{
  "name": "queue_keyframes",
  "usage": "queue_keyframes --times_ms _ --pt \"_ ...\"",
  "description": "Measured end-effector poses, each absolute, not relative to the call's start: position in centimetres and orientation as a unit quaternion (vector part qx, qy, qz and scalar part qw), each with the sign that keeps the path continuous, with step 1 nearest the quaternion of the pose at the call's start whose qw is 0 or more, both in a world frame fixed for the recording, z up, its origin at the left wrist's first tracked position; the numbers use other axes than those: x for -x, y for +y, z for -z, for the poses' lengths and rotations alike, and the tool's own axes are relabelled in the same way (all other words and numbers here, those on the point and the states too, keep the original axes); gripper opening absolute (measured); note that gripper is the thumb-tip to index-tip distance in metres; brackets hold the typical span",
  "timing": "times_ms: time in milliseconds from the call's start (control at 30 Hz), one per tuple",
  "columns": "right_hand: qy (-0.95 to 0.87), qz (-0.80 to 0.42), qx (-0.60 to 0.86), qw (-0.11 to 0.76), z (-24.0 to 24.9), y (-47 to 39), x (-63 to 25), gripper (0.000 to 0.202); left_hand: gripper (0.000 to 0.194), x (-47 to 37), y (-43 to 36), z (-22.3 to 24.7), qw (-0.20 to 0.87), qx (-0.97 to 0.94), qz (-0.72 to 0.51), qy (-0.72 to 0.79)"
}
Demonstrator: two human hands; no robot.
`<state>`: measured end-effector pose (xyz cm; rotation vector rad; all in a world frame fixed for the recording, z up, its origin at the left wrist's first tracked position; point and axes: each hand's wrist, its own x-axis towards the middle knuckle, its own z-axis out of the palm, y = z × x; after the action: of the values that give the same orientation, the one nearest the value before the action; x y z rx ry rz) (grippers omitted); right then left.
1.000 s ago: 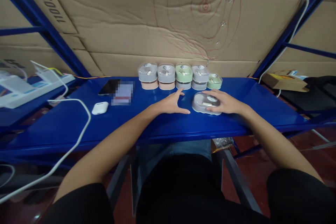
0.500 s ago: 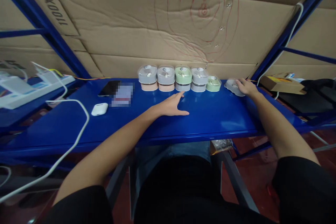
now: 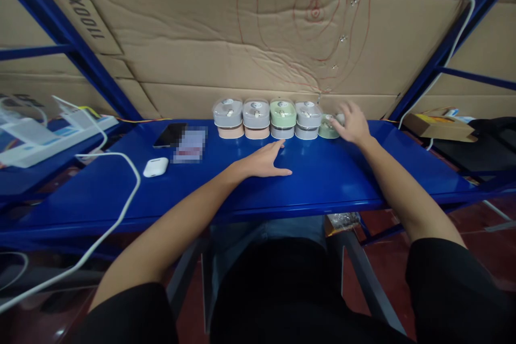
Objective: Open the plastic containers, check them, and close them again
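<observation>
My right hand (image 3: 355,122), blurred, is curled around a grey lidded container (image 3: 340,117) that shows only in part between thumb and fingers. It is beside and partly over a low green lidded container (image 3: 327,127) at the right end of a row. I cannot tell whether the two touch. My left hand (image 3: 265,161) rests on the blue table with thumb and fingers apart, holding nothing. Its fingertips are just in front of a green container (image 3: 282,113) stacked on a grey one (image 3: 282,133).
Grey containers (image 3: 228,113) top the other stacks, two on peach bases (image 3: 257,133). A phone (image 3: 171,134), a white earbud case (image 3: 155,167) and a white cable (image 3: 133,188) lie left. Cardboard (image 3: 201,37) stands behind; an open carton (image 3: 439,128) is at right.
My right hand has moved left from the table's right end to the low green container, bringing the grey container along. The left hand has stayed in place.
</observation>
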<state>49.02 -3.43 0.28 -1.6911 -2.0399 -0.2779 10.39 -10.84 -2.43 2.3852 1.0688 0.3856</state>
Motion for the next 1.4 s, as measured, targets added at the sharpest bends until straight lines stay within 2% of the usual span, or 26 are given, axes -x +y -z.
queue_keyframes --times_ms 133,300,400,533,667,767,867,1000,1067,1100,1200,1233,1400 --pt "-0.792 0.047 0.595 0.13 -0.2 -4.4 -46.4 0.081 0.133 -10.4 -10.8 2.5 0.245 -0.876 -0.14 0.391" --pt "-0.744 0.079 0.651 0.124 -1.4 -6.5 -45.1 0.074 0.13 -10.3 -10.9 2.2 0.232 -0.881 -0.129 0.391" --pt "-0.691 0.098 0.705 0.126 -2.0 -7.5 -44.1 0.084 0.129 -10.3 -11.0 2.0 0.23 -0.883 -0.124 0.39" --pt "-0.655 0.034 0.753 0.05 -2.2 -8.1 -43.3 0.1 0.128 -10.2 -11.2 1.9 0.23 -0.88 -0.142 0.39" --pt "-0.734 0.001 0.679 0.02 -2.2 -9.0 -42.9 0.1 0.132 -10.2 -11.0 2.1 0.238 -0.871 -0.178 0.392" --pt "-0.834 -0.035 0.545 0.074 -1.7 -10.5 -41.1 0.102 0.141 -10.3 -10.7 2.3 0.261 -0.864 -0.218 0.372" --pt "-0.893 -0.074 0.403 0.184 -1.1 -11.9 -38.3 0.097 0.139 -10.4 -10.5 2.3 0.274 -0.872 -0.265 0.307" --pt "-0.874 -0.086 0.361 0.312 -1.1 -12.2 -37.2 0.094 0.135 -10.2 -10.4 2.1 0.262 -0.882 -0.288 0.267" --pt "-0.843 -0.093 0.41 0.336 -1.3 -11.5 -38.5 0.094 0.124 -10.0 -10.5 2.0 0.248 -0.889 -0.277 0.266" --pt "-0.828 -0.099 0.443 0.33 -1.4 -11.1 -39.4 0.092 0.111 -9.9 -10.6 1.9 0.24 -0.896 -0.265 0.265" --pt "-0.801 -0.099 0.537 0.247 -1.3 -9.5 -42.3 0.088 0.062 -9.8 -10.9 1.7 0.206 -0.913 -0.227 0.269" --pt "-0.799 -0.095 0.556 0.211 -1.2 -9.1 -43.0 0.087 0.052 -9.8 -11.0 1.6 0.197 -0.915 -0.22 0.277" --pt "-0.811 -0.079 0.571 0.102 -0.1 -7.9 -43.8 0.092 0.041 -10.2 -11.5 1.6 0.18 -0.906 -0.232 0.305"
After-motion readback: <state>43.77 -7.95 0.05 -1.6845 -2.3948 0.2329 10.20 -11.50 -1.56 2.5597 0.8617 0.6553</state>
